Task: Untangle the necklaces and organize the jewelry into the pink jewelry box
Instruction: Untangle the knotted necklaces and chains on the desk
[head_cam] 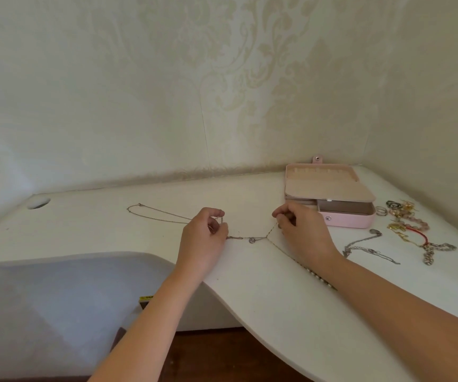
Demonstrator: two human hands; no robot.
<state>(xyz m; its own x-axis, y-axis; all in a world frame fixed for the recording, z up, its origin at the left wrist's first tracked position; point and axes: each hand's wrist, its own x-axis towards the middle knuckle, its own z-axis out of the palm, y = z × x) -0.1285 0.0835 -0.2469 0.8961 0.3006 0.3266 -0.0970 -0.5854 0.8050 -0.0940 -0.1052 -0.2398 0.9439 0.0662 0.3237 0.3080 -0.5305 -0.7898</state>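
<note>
Curled fingers of the left hand pinch a thin silver chain necklace; the right hand pinches a fine gold-toned chain, its beaded tail vanishing under the forearm. Their knot rests on the white desk, left of the open pink jewelry box.

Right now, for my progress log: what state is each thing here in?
pink jewelry box: open, lid folded back.
necklaces: tangled near the pendant, stretched between both hands.
left hand: pinching a chain.
right hand: pinching a chain.
loose jewelry: on the table, outside the box.
</note>
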